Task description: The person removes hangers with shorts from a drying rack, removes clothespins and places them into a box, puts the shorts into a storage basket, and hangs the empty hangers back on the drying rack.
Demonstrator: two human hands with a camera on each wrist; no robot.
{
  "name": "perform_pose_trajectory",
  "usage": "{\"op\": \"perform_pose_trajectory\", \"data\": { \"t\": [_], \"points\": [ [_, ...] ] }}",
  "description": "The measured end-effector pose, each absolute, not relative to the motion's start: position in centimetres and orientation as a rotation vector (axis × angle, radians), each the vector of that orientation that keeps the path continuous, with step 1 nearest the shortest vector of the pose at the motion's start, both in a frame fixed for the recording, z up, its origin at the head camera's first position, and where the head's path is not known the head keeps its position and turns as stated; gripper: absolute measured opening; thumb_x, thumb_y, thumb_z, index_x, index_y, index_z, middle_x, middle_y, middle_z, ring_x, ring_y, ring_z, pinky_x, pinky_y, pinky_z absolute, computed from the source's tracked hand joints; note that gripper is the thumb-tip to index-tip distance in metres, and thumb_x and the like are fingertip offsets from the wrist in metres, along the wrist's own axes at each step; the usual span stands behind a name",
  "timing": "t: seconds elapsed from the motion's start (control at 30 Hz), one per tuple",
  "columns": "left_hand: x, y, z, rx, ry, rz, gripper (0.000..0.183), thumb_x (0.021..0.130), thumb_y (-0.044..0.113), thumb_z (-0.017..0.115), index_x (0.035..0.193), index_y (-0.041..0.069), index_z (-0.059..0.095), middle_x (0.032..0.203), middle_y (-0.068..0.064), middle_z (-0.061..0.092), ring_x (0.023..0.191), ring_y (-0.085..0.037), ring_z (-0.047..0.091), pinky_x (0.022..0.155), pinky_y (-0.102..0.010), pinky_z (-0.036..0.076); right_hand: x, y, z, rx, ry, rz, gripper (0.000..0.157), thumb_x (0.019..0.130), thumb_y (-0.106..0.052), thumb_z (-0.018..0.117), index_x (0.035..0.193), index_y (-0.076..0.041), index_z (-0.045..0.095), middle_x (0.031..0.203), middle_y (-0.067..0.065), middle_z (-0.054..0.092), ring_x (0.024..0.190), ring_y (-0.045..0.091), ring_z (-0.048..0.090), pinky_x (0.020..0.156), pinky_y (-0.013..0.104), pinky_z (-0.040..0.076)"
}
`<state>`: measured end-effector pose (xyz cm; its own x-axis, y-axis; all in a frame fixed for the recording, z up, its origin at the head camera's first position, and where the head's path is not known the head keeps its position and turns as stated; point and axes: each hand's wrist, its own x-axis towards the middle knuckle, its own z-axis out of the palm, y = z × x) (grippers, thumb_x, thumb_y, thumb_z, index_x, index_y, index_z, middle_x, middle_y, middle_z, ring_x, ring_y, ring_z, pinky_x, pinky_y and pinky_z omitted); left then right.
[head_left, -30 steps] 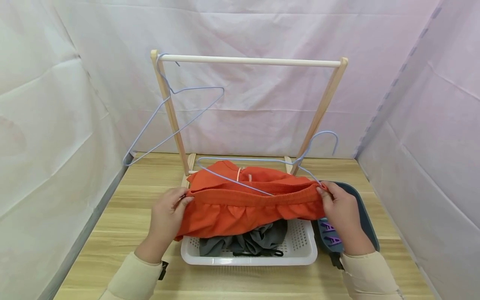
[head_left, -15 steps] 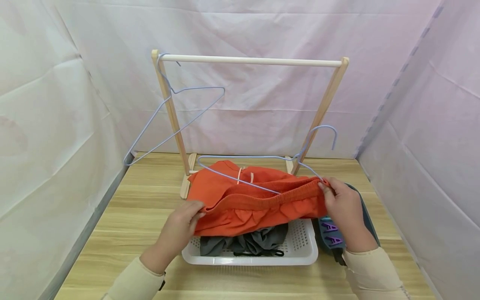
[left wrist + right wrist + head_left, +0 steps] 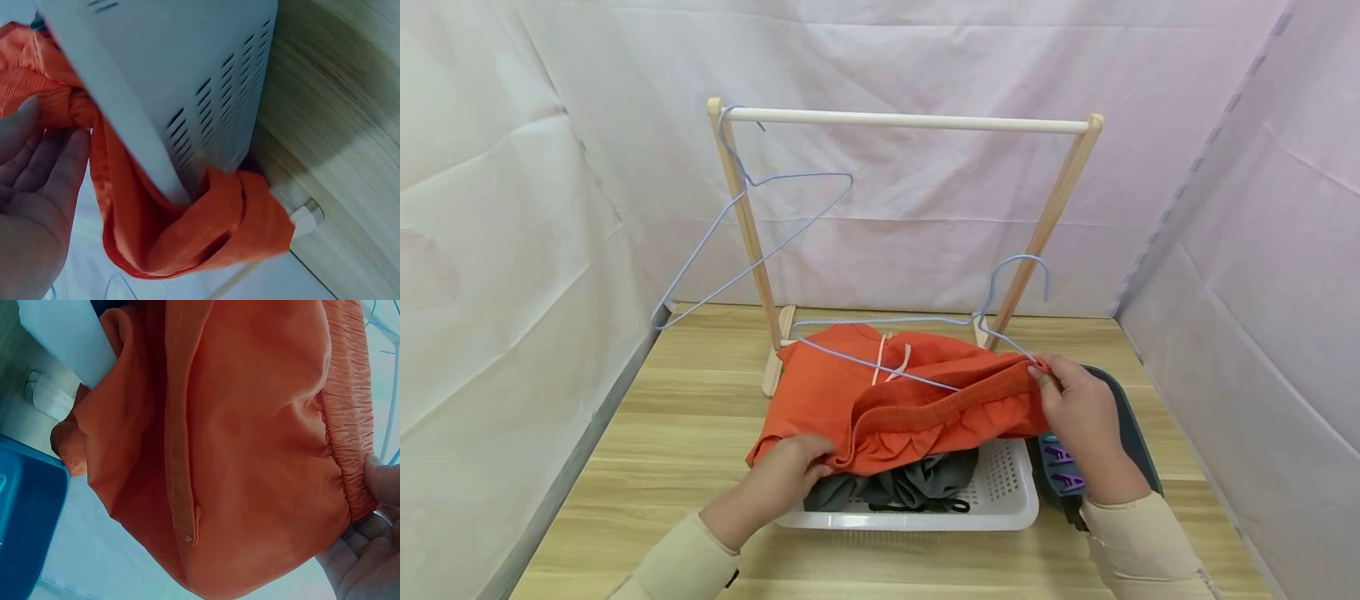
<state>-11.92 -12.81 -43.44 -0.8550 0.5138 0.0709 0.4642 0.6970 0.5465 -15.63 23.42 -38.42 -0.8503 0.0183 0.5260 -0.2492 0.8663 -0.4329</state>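
Orange shorts (image 3: 820, 375) with an elastic waistband and pale drawstring lie spread over a white basket (image 3: 910, 522). My left hand (image 3: 784, 477) pinches the waistband's near left edge, thumb on top and fingers below in the left wrist view. At the other end my right hand (image 3: 1078, 412) grips the waistband, right beside the lower right arm of a blue wire hanger (image 3: 1018, 257). That hanger runs partly inside the open waist, its hook pointing up and its lower bar going under the front band. In the right wrist view, the shorts' fabric (image 3: 262, 425) hangs from my right hand.
A wooden rack with a white rail (image 3: 910, 121) stands behind, a second blue hanger (image 3: 801, 175) hooked at its left end. Dark grey clothing (image 3: 917, 479) lies in the basket. Right of it, a dark tray (image 3: 1138, 433) holds purple clips (image 3: 1067, 482). Fabric walls surround the table.
My left hand has moved down and to the right, drawing the waistband's left end toward me and widening the waist opening. The hanger's hook has shifted left; my right hand barely moved.
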Motion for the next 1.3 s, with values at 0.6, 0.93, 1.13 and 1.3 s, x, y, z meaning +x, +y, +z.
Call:
{"op": "perform_pose_trajectory", "data": {
  "t": [0.6, 0.93, 1.13, 1.3],
  "points": [
    [-12.4, -11.9, -45.4, 0.92, 2.607, 0.623, 0.02, 0.085, 0.001, 0.069, 0.078, 0.019, 0.069, 0.063, 0.012, 0.052, 0.06, -0.002, 0.043, 0.06, -0.017, 0.039, -15.5, 21.6, -39.0, 0.303, -2.594, 0.648, 0.017, 0.083, -0.005, 0.073, 0.099, 0.0, 0.07, 0.088, 0.015, 0.069, 0.07, 0.03, 0.063, 0.065, 0.048, 0.055],
    [-12.1, -11.7, -45.1, 0.861, 2.638, 0.619, 0.018, 0.086, 0.004, 0.068, 0.077, 0.02, 0.068, 0.062, 0.014, 0.045, 0.062, -0.003, 0.042, 0.06, -0.019, 0.037, -15.6, 21.4, -39.5, 0.391, -2.523, 0.625, 0.02, 0.079, -0.004, 0.076, 0.097, 0.001, 0.07, 0.086, 0.015, 0.07, 0.068, 0.029, 0.063, 0.061, 0.045, 0.055],
    [-11.8, -11.9, -44.2, 0.822, 2.607, 0.653, 0.02, 0.087, 0.001, 0.065, 0.079, 0.019, 0.067, 0.066, 0.011, 0.05, 0.063, -0.004, 0.044, 0.061, -0.019, 0.04, -15.6, 21.4, -39.5, 0.378, -2.539, 0.628, 0.018, 0.079, -0.003, 0.076, 0.096, 0.0, 0.071, 0.085, 0.015, 0.069, 0.066, 0.027, 0.062, 0.059, 0.044, 0.055],
    [-11.6, -12.0, -42.2, 0.87, 2.692, 0.65, 0.017, 0.083, -0.005, 0.067, 0.089, 0.011, 0.07, 0.078, 0.007, 0.061, 0.07, -0.008, 0.052, 0.068, -0.024, 0.051, -15.6, 21.5, -39.3, 0.35, -2.592, 0.631, 0.016, 0.081, -0.005, 0.075, 0.096, -0.001, 0.071, 0.084, 0.013, 0.068, 0.063, 0.023, 0.057, 0.057, 0.04, 0.052]
  ]
}}
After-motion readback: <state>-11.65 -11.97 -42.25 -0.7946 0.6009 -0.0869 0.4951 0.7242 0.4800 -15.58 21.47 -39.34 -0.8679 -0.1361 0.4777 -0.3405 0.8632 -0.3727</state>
